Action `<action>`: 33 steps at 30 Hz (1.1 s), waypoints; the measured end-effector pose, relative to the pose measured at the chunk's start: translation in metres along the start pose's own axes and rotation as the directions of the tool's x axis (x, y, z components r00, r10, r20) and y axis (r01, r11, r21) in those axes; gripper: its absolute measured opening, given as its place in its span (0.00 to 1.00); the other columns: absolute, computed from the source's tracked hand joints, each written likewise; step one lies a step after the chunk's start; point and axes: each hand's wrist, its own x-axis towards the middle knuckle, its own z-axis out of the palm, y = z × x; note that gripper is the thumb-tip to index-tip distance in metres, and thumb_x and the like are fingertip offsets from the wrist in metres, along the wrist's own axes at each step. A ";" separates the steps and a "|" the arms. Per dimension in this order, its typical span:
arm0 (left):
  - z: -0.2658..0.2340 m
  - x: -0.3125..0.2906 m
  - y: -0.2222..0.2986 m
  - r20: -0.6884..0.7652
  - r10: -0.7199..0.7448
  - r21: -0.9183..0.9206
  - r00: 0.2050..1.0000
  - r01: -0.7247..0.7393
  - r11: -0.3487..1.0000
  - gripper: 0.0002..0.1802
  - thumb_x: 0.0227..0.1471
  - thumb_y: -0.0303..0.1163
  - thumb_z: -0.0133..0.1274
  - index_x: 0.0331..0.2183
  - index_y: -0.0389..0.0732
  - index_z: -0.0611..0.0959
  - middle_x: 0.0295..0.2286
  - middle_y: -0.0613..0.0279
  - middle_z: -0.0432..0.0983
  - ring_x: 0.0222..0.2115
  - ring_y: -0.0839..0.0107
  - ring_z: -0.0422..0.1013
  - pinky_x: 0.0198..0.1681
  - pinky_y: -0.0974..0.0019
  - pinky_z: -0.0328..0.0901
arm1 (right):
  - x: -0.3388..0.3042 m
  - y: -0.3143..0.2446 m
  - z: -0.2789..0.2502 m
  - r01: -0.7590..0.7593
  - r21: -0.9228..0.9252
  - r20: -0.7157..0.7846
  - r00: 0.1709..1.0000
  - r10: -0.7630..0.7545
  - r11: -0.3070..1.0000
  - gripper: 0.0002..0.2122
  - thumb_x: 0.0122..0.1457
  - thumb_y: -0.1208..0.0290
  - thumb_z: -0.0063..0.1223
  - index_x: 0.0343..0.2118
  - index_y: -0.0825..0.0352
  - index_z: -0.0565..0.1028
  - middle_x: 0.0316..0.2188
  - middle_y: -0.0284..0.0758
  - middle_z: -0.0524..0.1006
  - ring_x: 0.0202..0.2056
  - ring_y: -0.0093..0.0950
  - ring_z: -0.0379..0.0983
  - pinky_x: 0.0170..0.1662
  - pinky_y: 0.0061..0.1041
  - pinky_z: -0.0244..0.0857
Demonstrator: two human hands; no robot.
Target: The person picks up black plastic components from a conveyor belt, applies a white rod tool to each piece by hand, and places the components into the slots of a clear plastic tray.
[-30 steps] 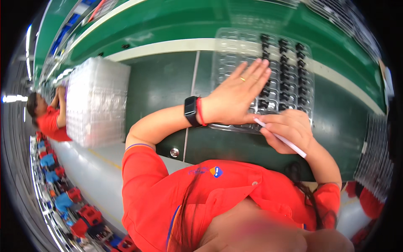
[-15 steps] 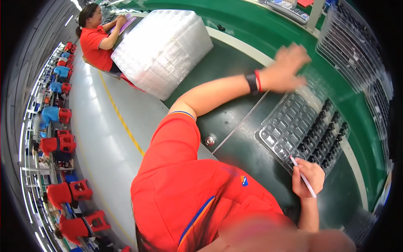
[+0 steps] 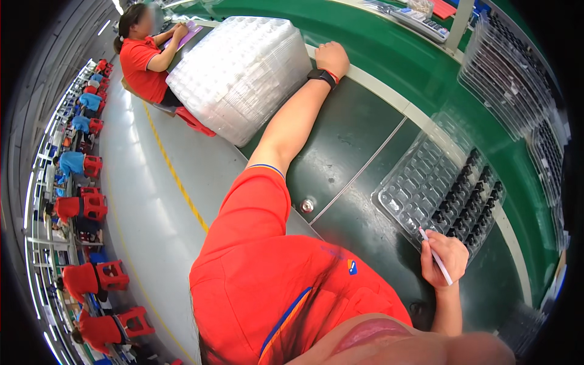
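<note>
My left hand (image 3: pixel 333 59) reaches far out to the pale rim along the green belt, beside a tall stack of clear plastic trays (image 3: pixel 240 67). Its fingers are curled closed, and whatever is in them, if anything, is hidden. In my right hand (image 3: pixel 447 258) is a slim white pen-like stick (image 3: pixel 439 263) with a pinkish tip, pointing at the near edge of a clear moulded tray (image 3: pixel 398 198). Several rows of black parts (image 3: pixel 465 198) fill the right side of that tray; the cups on its left show no black parts.
A green belt (image 3: pixel 389 55) curves past the dark green tabletop (image 3: pixel 340 140). Beyond it stand stacked trays (image 3: pixel 502 79) holding dark parts. A co-worker in red (image 3: pixel 146 67) sits behind the clear stack. A metal knob (image 3: pixel 306 205) sits on the tabletop.
My left hand has swung from above the tray, fingers spread, leftward to the belt's rim near the clear stack, and closed. It now covers where a small black part lay. My right hand barely moved.
</note>
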 end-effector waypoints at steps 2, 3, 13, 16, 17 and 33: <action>-0.004 -0.005 0.008 -0.089 0.080 0.046 0.993 -0.076 0.996 0.10 0.47 0.34 0.50 0.31 0.39 0.78 0.29 0.55 0.76 0.36 0.56 0.72 0.40 0.55 0.64 | 0.000 0.000 0.002 0.013 -0.014 -0.005 1.000 -0.013 1.000 0.10 0.44 0.85 0.57 0.29 0.69 0.70 0.24 0.42 0.78 0.19 0.30 0.73 0.21 0.22 0.62; -0.006 -0.008 0.013 -0.179 0.152 0.102 0.972 -0.136 0.986 0.07 0.46 0.32 0.51 0.27 0.40 0.78 0.26 0.58 0.76 0.30 0.60 0.73 0.35 0.57 0.66 | 0.000 0.000 0.002 0.002 -0.024 -0.011 1.000 -0.002 1.000 0.10 0.44 0.85 0.57 0.29 0.69 0.70 0.24 0.42 0.78 0.19 0.30 0.73 0.21 0.22 0.62; -0.066 -0.069 0.095 -0.343 0.349 -0.662 0.872 -0.488 0.569 0.07 0.41 0.31 0.61 0.26 0.40 0.82 0.24 0.62 0.74 0.22 0.72 0.72 0.26 0.69 0.66 | -0.011 0.008 -0.005 -0.196 0.192 -0.145 0.963 0.226 0.961 0.04 0.51 0.85 0.53 0.31 0.71 0.73 0.30 0.45 0.78 0.24 0.27 0.74 0.26 0.21 0.67; -0.105 -0.116 0.134 0.051 0.511 -0.980 0.858 -0.057 0.193 0.12 0.40 0.35 0.65 0.28 0.39 0.84 0.22 0.69 0.72 0.20 0.83 0.64 0.25 0.78 0.62 | -0.014 0.009 -0.008 -0.273 0.347 -0.191 0.916 0.352 0.897 0.06 0.56 0.85 0.48 0.36 0.74 0.71 0.36 0.48 0.76 0.24 0.22 0.72 0.27 0.18 0.67; -0.122 -0.134 0.142 0.111 0.591 -0.984 0.799 0.006 0.177 0.12 0.40 0.35 0.65 0.28 0.39 0.84 0.22 0.70 0.73 0.20 0.83 0.64 0.25 0.77 0.61 | -0.012 0.011 -0.006 -0.279 0.381 -0.220 0.899 0.379 0.881 0.07 0.57 0.85 0.47 0.38 0.74 0.70 0.37 0.48 0.75 0.24 0.21 0.71 0.27 0.17 0.67; -0.160 -0.204 0.159 0.503 0.770 -0.858 0.392 0.332 0.392 0.13 0.39 0.24 0.65 0.28 0.32 0.77 0.23 0.61 0.78 0.25 0.80 0.75 0.28 0.78 0.68 | -0.012 0.014 0.000 -0.434 0.344 -0.149 0.851 0.504 0.833 0.04 0.55 0.81 0.52 0.34 0.73 0.76 0.34 0.40 0.78 0.25 0.20 0.72 0.28 0.16 0.67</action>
